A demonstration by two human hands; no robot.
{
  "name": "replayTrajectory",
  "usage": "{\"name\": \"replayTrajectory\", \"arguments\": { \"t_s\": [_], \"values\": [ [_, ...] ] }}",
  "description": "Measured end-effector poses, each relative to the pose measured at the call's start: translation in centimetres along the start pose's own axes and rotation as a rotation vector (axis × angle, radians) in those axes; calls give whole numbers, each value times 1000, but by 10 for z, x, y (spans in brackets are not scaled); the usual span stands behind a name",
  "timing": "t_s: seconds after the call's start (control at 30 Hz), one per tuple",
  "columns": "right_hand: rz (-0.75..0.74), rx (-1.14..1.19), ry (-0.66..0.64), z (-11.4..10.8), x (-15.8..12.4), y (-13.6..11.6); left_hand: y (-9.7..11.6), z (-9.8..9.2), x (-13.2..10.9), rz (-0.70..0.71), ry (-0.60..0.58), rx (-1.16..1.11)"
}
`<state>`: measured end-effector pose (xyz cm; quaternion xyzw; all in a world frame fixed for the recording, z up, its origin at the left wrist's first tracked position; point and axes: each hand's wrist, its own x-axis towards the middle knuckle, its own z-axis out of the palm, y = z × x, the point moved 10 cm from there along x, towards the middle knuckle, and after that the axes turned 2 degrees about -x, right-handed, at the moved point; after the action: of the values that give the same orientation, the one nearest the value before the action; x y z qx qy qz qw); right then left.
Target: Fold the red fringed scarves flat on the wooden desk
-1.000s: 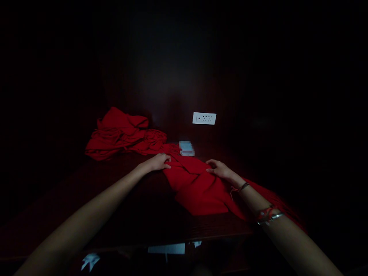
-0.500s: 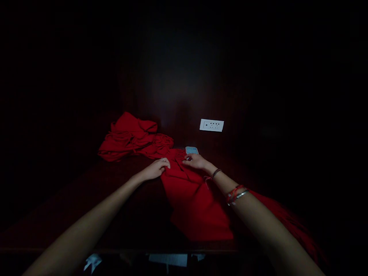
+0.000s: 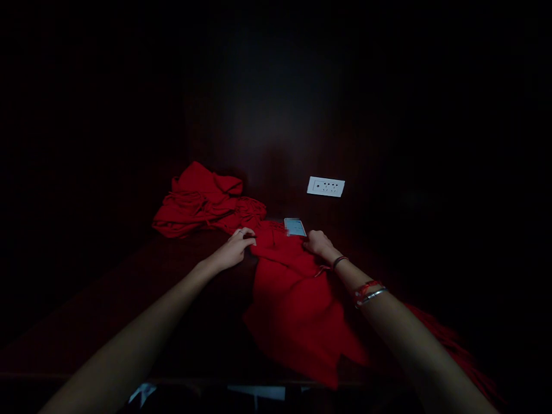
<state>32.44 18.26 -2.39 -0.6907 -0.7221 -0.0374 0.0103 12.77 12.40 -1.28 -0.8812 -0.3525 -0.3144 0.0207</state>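
A long red cloth (image 3: 293,299) lies spread along a dark wooden table (image 3: 129,299), running from its far part toward the near edge. My left hand (image 3: 236,248) pinches the cloth's far left corner, fingers closed on the fabric. My right hand (image 3: 318,242) grips the far right corner, fingers curled on the cloth. Thread bracelets and a metal bangle circle my right wrist. Just beyond my right hand lies a small pale phone-like object (image 3: 295,226).
A second red cloth (image 3: 202,201) sits crumpled in a heap at the far left of the table. A white socket plate (image 3: 326,187) is on the dark back wall. White scraps (image 3: 259,392) show below the table's near edge. The room is very dark.
My right hand went left across the cloth's far edge, then back right to its corner. The cloth has been pulled straighter and hangs lower toward the near edge. My left hand stayed put.
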Motion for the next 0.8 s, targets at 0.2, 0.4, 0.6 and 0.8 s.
{"name": "replayTrajectory", "arguments": {
  "t_s": [0.2,0.4,0.6,0.8],
  "values": [
    [-11,101,148,-23,0,-6,39,15,6,73,-5,45],
    [-885,46,126,-13,-32,-112,27,6,9,-61,99,-84],
    [-891,-153,-31,21,-32,-130,14,5,4,-122,140,-179],
    [-770,-281,-64,22,-22,-120,11,-5,1,-128,160,-172]
  ]
}}
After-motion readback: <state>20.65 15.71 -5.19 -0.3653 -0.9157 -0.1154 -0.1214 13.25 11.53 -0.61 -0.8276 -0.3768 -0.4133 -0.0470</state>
